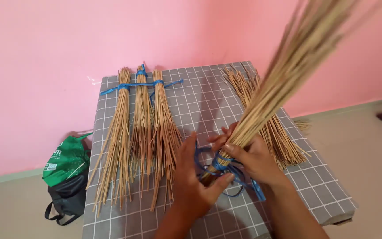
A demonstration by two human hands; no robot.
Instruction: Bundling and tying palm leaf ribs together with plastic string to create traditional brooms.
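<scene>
Your left hand [195, 181] is clamped round the bound end of a stick bundle [279, 84], thumb pressing the blue tie [226, 170]; your right hand [253, 159] pinches the sticks and the tie just above it. The bundle rises from the middle of the table [328, 194] toward the far right and blurs where it fans out.

The tie looks loose, with loops hanging below your hands. If either grip slackens, sticks could slide out of the wrap and scatter, or the knot could slip toward the cut ends. The swinging top could also brush the pink wall [45, 66].

Along the left edge lie three tied bundles [140, 128], joined near the far edge by a blue strip, their loose ends pointing at you and close to your left wrist. A loose heap of sticks [279, 141] lies under the raised bundle toward the right edge, touching your right hand's side, so the dangling tie could snag there. On the floor by the left edge sit a green bag [65, 161] and a black one [67, 199].
</scene>
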